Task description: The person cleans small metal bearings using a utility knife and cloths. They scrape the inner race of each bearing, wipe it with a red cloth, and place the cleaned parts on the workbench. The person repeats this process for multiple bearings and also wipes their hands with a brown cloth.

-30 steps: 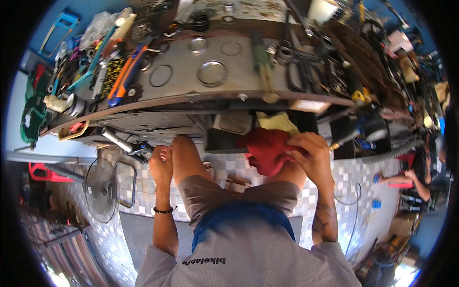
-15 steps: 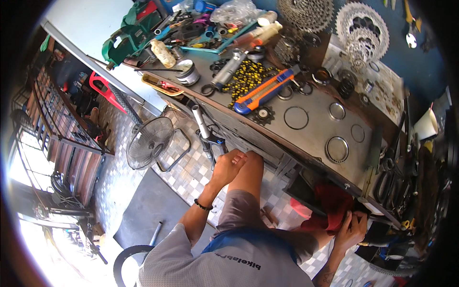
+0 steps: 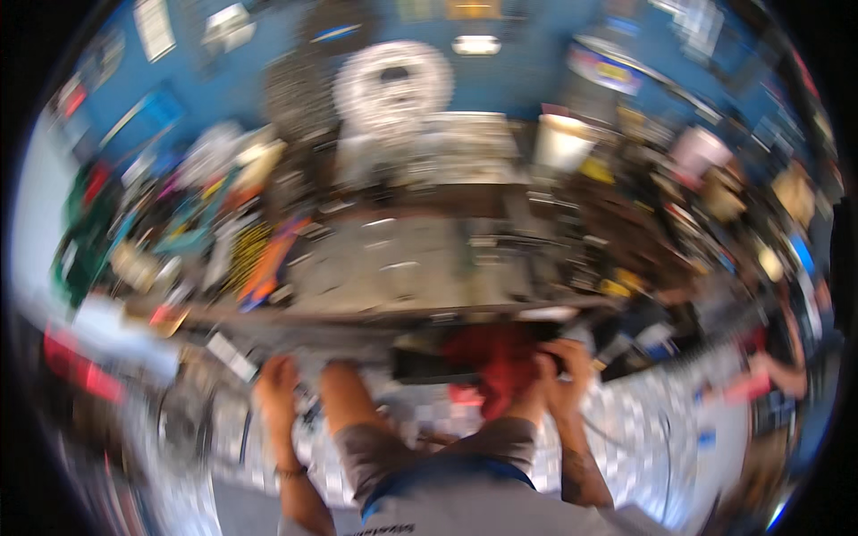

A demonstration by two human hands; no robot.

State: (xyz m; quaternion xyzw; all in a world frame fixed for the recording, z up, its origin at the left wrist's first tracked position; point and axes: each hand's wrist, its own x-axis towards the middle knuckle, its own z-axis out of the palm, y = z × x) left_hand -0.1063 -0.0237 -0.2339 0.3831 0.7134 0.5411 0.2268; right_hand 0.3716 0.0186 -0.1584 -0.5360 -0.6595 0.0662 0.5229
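Motion blur smears the whole view. My left hand [image 3: 278, 386] hangs in front of the bench, left of my knee, near a pale upright tube [image 3: 231, 355]. Its fingers are too smeared to read, and no object shows in it. By my other knee, my right hand [image 3: 568, 380] has its fingers curled at the edge of a red cloth [image 3: 500, 368], seemingly gripping it. The cloth bunches out of a dark open drawer [image 3: 420, 355] under the bench and hangs toward my right leg.
The workbench [image 3: 402, 241] carries metal rings, an orange-and-blue cutter [image 3: 268, 268], a yellow-and-black chain [image 3: 248, 255] and a teal tray. Large sprockets [image 3: 393, 85] stand at the back. Tools crowd the right side beside a white cup [image 3: 563, 143]. Another person's arm [image 3: 778, 371] shows far right.
The view has swung right, bringing the bench square ahead and more of its right side into sight. My left hand now appears left of my knee; my right hand stays by the red cloth.
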